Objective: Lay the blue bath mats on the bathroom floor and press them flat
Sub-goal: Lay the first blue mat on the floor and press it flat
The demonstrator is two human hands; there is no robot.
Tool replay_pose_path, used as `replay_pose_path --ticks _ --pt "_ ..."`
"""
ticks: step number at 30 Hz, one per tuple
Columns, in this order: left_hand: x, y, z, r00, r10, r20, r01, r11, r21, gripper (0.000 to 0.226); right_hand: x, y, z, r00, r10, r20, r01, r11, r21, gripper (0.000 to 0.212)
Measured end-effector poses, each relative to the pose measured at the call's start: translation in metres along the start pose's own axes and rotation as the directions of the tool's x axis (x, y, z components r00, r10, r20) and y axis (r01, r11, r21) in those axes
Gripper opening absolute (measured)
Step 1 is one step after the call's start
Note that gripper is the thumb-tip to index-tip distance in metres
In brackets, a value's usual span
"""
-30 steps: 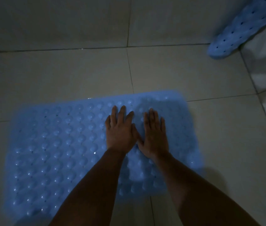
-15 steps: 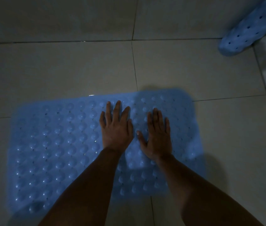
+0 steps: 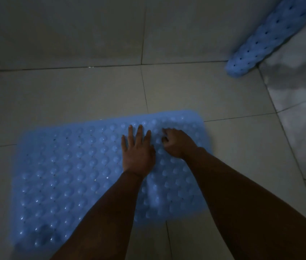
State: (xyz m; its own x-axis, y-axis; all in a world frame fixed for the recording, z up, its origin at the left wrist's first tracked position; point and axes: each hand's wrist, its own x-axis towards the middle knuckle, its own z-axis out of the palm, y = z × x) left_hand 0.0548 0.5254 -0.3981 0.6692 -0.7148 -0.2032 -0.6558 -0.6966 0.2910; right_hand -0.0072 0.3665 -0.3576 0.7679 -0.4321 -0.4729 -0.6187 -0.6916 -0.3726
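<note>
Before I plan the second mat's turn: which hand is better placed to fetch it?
Right, probably. The second mat leans at the far right, the right hand is nearer and curled, while the left hand presses flat on the mat.

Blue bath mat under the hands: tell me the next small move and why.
Probably flatten the right hand and press down beside the left hand. The left lies flat on the blue bath mat, but the right has its fingers curled, and the mat's near right part looks slightly rippled. The second mat leans unlaid at far right.
</note>
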Motion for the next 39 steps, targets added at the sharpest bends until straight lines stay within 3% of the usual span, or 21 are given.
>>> replay_pose_path --ticks 3,7,16,21,25,29,31,34,39 --pt "0.008 0.016 0.021 0.997 0.038 0.064 -0.039 0.999 0.012 0.075 -0.001 0.010 -0.001 0.960 -0.051 -0.275 0.072 0.995 0.066 0.049" --pt "0.004 0.013 0.047 0.997 0.073 -0.023 -0.070 0.993 0.090 0.083 0.012 0.027 0.006 0.866 -0.115 -0.486 0.143 0.989 0.021 0.041" --pt "-0.001 0.010 0.056 0.995 0.088 -0.048 -0.084 0.993 0.080 0.080 0.031 0.040 0.028 0.811 -0.176 -0.558 0.202 0.979 -0.014 0.031" --pt "-0.002 0.009 0.056 0.994 0.092 -0.055 -0.090 0.995 0.045 0.079 0.033 0.038 0.028 0.788 -0.222 -0.574 0.252 0.967 -0.028 0.030" --pt "-0.002 0.008 0.056 0.997 0.072 0.003 -0.072 0.996 0.043 0.089 0.024 0.035 0.027 0.841 -0.184 -0.508 0.186 0.981 -0.048 0.035" --pt "0.013 0.005 0.034 0.958 0.074 0.276 -0.076 0.997 -0.005 0.103 0.004 0.010 0.000 0.917 -0.185 -0.352 0.161 0.982 -0.095 0.045" --pt "0.023 -0.001 0.000 0.906 0.098 0.411 -0.040 0.988 -0.147 0.090 -0.008 -0.013 -0.020 0.953 -0.126 -0.277 0.105 0.991 -0.087 0.040" --pt "0.014 -0.027 -0.042 0.969 0.006 0.245 0.074 0.946 -0.317 0.065 -0.015 -0.044 -0.024 0.970 -0.068 -0.234 0.061 0.998 -0.035 0.034" --pt "-0.036 -0.084 -0.056 0.981 -0.187 0.057 0.194 0.964 -0.182 0.051 -0.012 -0.096 0.035 0.978 -0.131 -0.160 0.133 0.991 -0.002 0.054"
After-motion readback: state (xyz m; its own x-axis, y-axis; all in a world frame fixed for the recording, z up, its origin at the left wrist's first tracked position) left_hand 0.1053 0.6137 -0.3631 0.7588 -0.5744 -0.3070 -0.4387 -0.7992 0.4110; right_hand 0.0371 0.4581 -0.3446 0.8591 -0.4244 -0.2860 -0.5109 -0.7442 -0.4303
